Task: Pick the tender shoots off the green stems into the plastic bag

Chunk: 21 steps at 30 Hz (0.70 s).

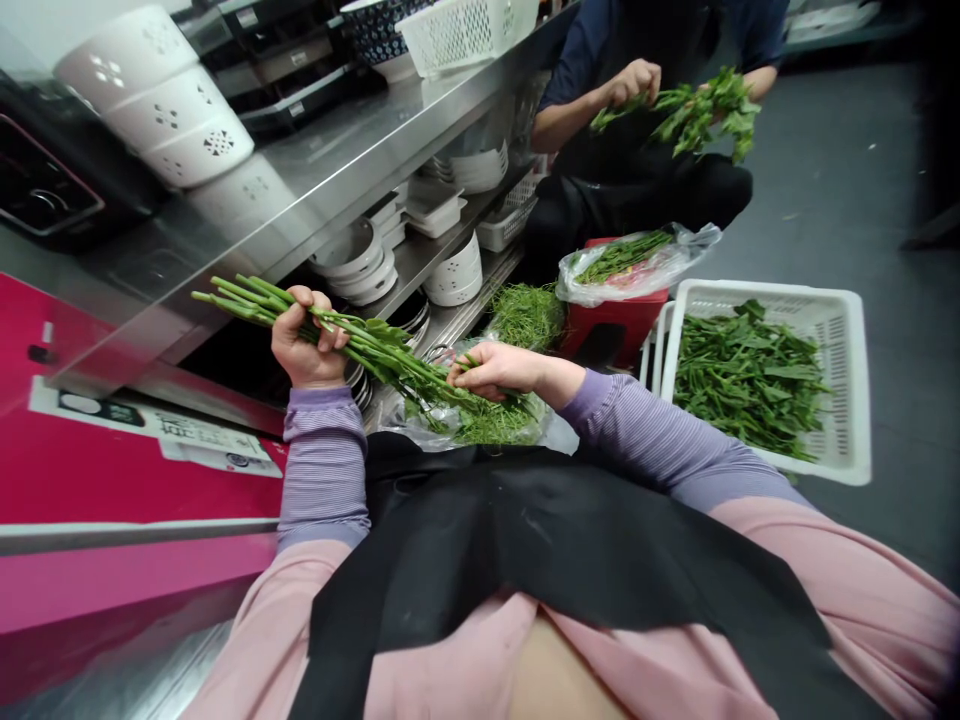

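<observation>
A bunch of long green leafy stems stretches slantwise across the view in front of me. My left hand is wrapped round its thicker end, and the cut tips poke out to the left. Closer to the leafy end, my right hand has its fingers pinched on stems of the same greens; which part of the bunch they grip is partly hidden. Below the bunch, a clear plastic bag lies open with thin green trimmings on it.
At right on the floor stands a white slotted basket holding cut greens. A red container bears a plastic bag of stems. A co-worker crouches beyond, holding greens. Steel shelving with white bowls runs along the left.
</observation>
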{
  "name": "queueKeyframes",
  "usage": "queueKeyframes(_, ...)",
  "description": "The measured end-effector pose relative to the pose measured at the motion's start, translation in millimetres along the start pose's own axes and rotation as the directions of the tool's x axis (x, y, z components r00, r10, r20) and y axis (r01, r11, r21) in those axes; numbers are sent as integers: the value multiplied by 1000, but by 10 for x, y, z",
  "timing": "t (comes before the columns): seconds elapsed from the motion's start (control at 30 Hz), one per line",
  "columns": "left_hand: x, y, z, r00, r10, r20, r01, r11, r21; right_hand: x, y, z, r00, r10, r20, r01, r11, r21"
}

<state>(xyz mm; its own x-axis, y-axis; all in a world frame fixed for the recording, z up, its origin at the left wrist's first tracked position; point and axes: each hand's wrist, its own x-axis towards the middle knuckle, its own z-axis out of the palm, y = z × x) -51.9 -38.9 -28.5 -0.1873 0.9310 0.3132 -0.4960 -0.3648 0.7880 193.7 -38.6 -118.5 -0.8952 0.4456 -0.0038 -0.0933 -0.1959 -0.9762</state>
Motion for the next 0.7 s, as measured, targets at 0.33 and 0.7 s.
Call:
queueKeyframes(0.33, -15, 143, 43, 992, 116, -42, -114, 993, 33, 163, 329, -114, 786, -54, -616, -124, 962, -241)
queueKeyframes(0.7, 89, 283, 114, 938, 107, -329, -100, 994, 39, -58, 845, -796, 497, -117, -860, -559, 715, -420)
